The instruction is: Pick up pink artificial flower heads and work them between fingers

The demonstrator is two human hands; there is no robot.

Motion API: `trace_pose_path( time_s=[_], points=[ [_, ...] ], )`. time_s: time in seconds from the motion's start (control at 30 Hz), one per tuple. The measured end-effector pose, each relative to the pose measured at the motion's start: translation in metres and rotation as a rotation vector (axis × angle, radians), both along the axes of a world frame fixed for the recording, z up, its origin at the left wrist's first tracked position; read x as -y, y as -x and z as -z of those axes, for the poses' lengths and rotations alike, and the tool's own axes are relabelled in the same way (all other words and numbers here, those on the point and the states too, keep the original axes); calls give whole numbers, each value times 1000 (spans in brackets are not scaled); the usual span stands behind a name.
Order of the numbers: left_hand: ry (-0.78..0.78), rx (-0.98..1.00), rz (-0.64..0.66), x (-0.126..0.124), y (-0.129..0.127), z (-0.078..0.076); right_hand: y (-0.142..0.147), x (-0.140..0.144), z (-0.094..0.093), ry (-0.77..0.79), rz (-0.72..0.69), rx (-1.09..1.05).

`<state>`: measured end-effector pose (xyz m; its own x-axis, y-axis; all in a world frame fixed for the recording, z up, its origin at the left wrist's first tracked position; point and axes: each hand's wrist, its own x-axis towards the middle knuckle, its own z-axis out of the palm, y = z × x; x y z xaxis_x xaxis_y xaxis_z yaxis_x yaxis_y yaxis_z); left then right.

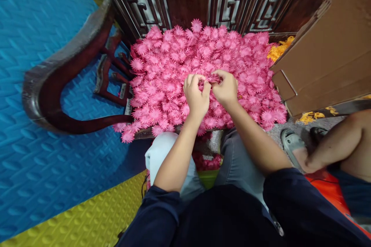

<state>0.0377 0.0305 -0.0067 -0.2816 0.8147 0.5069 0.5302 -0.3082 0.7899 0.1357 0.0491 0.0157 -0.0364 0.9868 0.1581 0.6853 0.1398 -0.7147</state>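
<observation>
Pink flower (213,80) pinched between left hand (196,97), right hand (225,88) fingertips.

no readable text, labels, brands, numbers or signs anywhere

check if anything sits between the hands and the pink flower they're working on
Nothing visible does. The left hand and right hand already pinch one pink flower between their fingertips, right above the pile of pink flowers on the wooden chair.
</observation>
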Motion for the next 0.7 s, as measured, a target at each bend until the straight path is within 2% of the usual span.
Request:
trace_pose_path(
  time_s=[0.1, 0.13, 0.23, 0.33, 0.43, 0.6, 0.7],
  points=[
    [11, 38, -8, -2, 0, 1, 6, 4, -5, -91, 116, 115],
    [11, 69, -23, -2, 1, 2, 9, 5, -7, -97, 112, 154],
    [17, 155, -92, -5, 3, 6, 15, 6, -15, -22, 51, 262],
    [27, 127, -102, -5, 4, 7, 10, 3, -22, 74, 6, 317],
    [37, 34, -80, -3, 2, 6, -3, -3, -27, 127, -51, 299],
    [64, 1, -16, 1, -3, 4, -25, -21, -26, 261, -315, 207],
    [39, -34, -6, 2, -4, 3, -27, -23, -23, 224, -297, 109]
  ],
)
